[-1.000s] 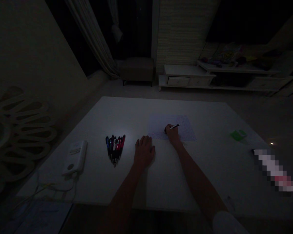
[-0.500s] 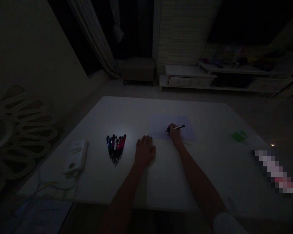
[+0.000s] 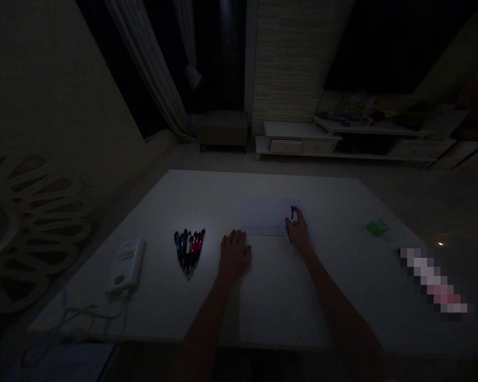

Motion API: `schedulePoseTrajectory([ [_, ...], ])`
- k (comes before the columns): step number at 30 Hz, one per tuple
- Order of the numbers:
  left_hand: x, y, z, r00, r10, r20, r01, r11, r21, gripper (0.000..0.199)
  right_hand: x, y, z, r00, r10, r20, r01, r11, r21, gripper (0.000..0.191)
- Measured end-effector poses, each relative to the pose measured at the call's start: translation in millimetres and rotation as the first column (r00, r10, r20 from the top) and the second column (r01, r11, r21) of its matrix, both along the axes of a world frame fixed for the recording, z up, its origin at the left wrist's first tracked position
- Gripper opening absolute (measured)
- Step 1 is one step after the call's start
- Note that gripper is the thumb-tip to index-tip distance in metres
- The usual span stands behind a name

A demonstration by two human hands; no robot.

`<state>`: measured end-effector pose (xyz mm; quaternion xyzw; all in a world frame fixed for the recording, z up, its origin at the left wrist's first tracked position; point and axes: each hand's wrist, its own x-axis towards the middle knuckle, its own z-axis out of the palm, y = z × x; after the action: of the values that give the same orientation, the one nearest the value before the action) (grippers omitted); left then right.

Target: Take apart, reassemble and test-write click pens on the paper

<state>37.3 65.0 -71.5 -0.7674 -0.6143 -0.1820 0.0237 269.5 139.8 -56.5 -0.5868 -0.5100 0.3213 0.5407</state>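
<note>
The room is dark. The right hand (image 3: 298, 232) is over a sheet of paper (image 3: 263, 216), near its right side. Its grip is closed on a thin pen (image 3: 292, 213) that stands almost straight up. I cannot tell if the pen touches the paper. The paper lies flat on the white bench (image 3: 274, 302), between 1 and 2 o'clock from the left hand (image 3: 234, 255). That hand lies palm down on the bench, its grip loose and its fingers laid out, close to the paper's near left corner. At 9 o'clock from it is a fan of pens (image 3: 189, 250), some blue, some pink, wide at the far end. Farther that way is a white box (image 3: 128, 265) with a cord. A green thing (image 3: 377, 228) sits at 3 o'clock from the right hand.
</note>
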Motion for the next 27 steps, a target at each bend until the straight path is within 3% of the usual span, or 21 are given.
schedulePoseTrajectory([
  [4, -1, 1, 0.8, 1.000, 0.001, 0.001, -0.001, 1.000, 0.010, 0.043, 54, -19, -6.1, 0.982, -0.045, 0.182, 0.046, 0.999, -0.003, 0.058],
  [8, -2, 1, 0.8, 1.000, -0.015, -0.001, 0.015, 1.000, 0.022, 0.042, 109, -25, -9.0, 0.958, -0.120, 0.260, 0.119, 0.993, 0.019, 0.063],
  [11, -3, 2, -2.2, 1.000, -0.021, 0.010, 0.021, 0.999, 0.032, 0.041, 134, -22, -11.5, 0.899, -0.127, 0.419, 0.169, 0.984, -0.064, 0.070],
  [14, -4, 2, -6.3, 0.999, -0.023, 0.031, 0.021, 0.998, 0.051, 0.041, 141, -25, -19.9, 0.775, -0.151, 0.614, 0.264, 0.960, -0.097, 0.071],
  [17, -5, 4, -8.0, 0.997, -0.029, 0.072, 0.024, 0.997, 0.072, 0.039, 140, -40, -34.0, 0.691, -0.204, 0.694, 0.285, 0.959, -0.003, 0.061],
  [20, -5, 5, -4.6, 0.989, -0.073, 0.131, 0.056, 0.990, 0.126, 0.035, 137, -57, -44.3, 0.664, -0.241, 0.708, 0.298, 0.954, 0.046, 0.043],
  [23, -7, -1, 2.3, 0.967, -0.114, 0.229, 0.063, 0.974, 0.218, 0.027, 138, -63, -44.8, 0.656, -0.215, 0.724, 0.322, 0.947, -0.010, 0.035],
  [27, -27, -39, 8.3, 0.922, -0.063, 0.383, -0.041, 0.966, 0.257, 0.026, 142, -56, -39.1, 0.630, -0.203, 0.749, 0.383, 0.921, -0.072, 0.034],
])
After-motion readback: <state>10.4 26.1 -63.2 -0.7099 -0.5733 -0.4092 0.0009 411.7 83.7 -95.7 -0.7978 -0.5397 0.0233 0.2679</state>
